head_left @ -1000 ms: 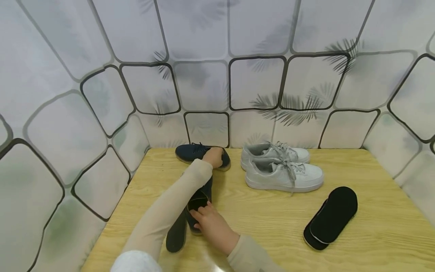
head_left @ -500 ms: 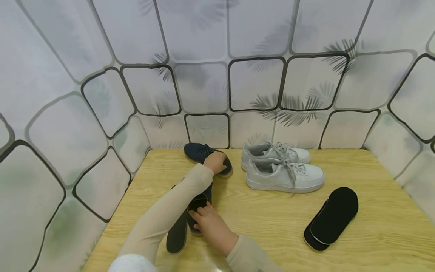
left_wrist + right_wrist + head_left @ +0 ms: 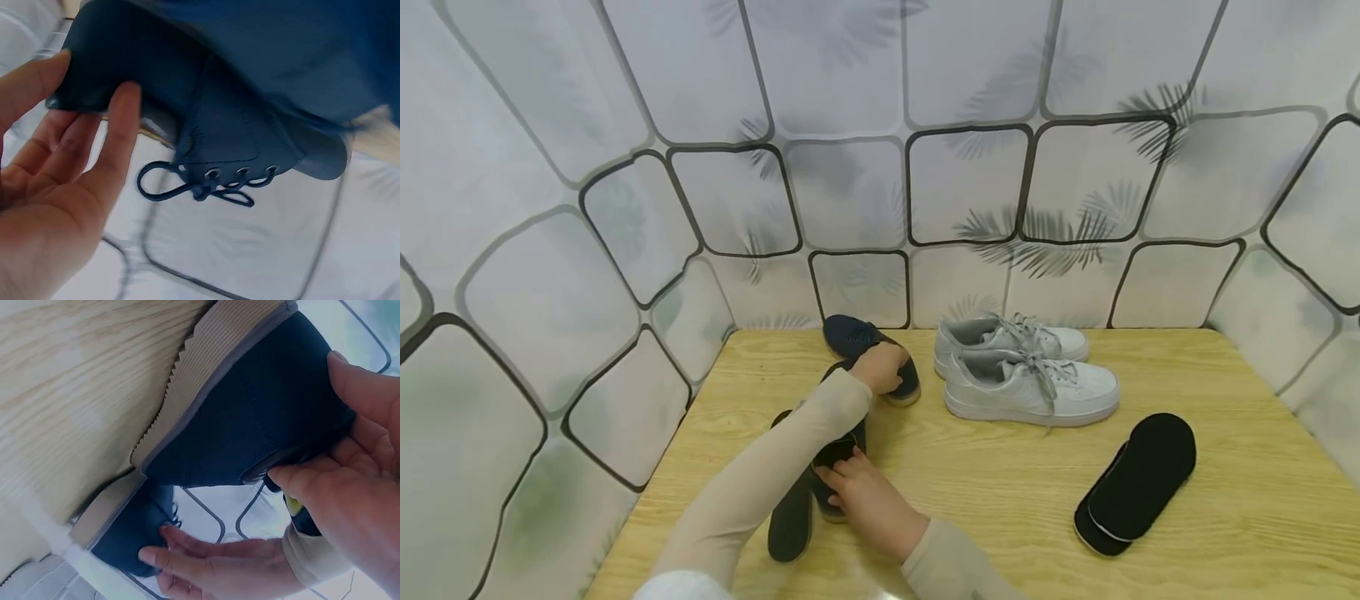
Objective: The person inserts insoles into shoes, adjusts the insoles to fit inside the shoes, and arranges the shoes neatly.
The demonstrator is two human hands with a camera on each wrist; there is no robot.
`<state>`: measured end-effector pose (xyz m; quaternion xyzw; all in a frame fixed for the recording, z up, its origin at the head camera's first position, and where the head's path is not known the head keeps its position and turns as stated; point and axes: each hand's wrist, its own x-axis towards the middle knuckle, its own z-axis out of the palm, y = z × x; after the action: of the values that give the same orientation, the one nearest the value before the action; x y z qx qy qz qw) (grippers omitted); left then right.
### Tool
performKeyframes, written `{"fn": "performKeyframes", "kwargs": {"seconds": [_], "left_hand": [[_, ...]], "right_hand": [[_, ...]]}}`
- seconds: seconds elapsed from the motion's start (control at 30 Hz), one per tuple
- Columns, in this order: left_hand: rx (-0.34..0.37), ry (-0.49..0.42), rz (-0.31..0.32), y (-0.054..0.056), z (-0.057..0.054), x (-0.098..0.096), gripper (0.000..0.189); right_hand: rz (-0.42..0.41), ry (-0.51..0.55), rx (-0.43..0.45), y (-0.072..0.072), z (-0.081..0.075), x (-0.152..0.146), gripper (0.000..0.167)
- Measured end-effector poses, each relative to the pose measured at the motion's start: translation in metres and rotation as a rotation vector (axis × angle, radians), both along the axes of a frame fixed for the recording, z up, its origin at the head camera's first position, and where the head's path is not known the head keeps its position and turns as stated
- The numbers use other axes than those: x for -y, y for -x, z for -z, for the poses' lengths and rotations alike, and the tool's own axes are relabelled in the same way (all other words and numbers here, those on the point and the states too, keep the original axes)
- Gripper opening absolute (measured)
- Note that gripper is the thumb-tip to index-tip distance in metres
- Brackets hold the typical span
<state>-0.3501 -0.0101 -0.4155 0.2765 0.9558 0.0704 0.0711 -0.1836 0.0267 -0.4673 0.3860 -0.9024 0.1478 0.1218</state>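
Note:
A navy lace-up shoe [image 3: 847,336] lies at the back, toe to the left. My left hand [image 3: 877,368] grips its heel end; in the left wrist view, curled fingers and thumb [image 3: 122,119] hold the heel, and the tied laces show. A second navy shoe [image 3: 831,492] lies nearer, mostly hidden beneath my left forearm. My right hand [image 3: 868,500] holds this one at the heel, fingers on the opening's edge and thumb outside, as the right wrist view shows. That view also has its ribbed pale sole [image 3: 206,369] against the table.
A flat, black, sole-shaped thing [image 3: 792,521] lies left of the nearer shoe, partly under the left forearm. Two white sneakers [image 3: 1037,392] stand side by side at the back right. Black slippers [image 3: 1138,479] lie stacked at right. Patterned walls [image 3: 970,183] border the wooden table [image 3: 985,508].
The far navy shoe has turned and slid: its left end swings rightward, its heel end moves nearer, with my left hand on it. My right hand stays in place.

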Motion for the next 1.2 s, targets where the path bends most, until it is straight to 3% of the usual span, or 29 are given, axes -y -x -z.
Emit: {"fn": "performKeyframes", "kwargs": {"seconds": [0.17,0.37,0.53,0.67,0.77,0.87,0.93,1.0,1.1,1.2], "left_hand": [[0.019,-0.025,0.119,-0.017,-0.007,-0.006,0.036],[0.033,0.028,0.202,-0.031,-0.007,-0.009,0.026],[0.005,0.055,0.196,-0.039,-0.004,-0.007,0.008],[-0.006,0.088,0.167,-0.052,-0.002,-0.006,0.029],[-0.014,0.096,0.157,-0.063,-0.002,-0.002,0.03],[-0.025,0.088,0.151,-0.074,-0.004,0.003,0.022],[-0.024,0.07,0.15,-0.08,-0.004,0.007,0.012],[-0.033,0.061,0.153,-0.085,-0.005,0.01,0.009],[-0.052,0.084,0.173,-0.092,-0.004,0.015,0.011],[-0.074,0.129,0.2,-0.1,-0.003,0.02,0.019]], "right_hand": [[0.005,0.016,-0.05,0.006,0.002,0.003,0.032],[0.049,0.03,-0.029,0.007,0.003,0.006,0.024],[0.077,-0.029,-0.072,0.007,0.002,0.005,0.024],[0.018,-0.036,-0.063,-0.002,-0.002,-0.006,0.032],[-0.112,0.106,-0.069,-0.012,-0.009,-0.024,0.028],[-0.188,0.338,-0.164,-0.013,-0.015,-0.045,0.015],[-0.124,0.471,-0.225,-0.007,-0.017,-0.06,0.01],[0.015,0.519,-0.243,0.0,-0.019,-0.074,0.015],[0.206,0.446,-0.154,0.007,-0.017,-0.089,0.028],[0.268,0.335,-0.011,0.008,-0.012,-0.095,0.047]]}}
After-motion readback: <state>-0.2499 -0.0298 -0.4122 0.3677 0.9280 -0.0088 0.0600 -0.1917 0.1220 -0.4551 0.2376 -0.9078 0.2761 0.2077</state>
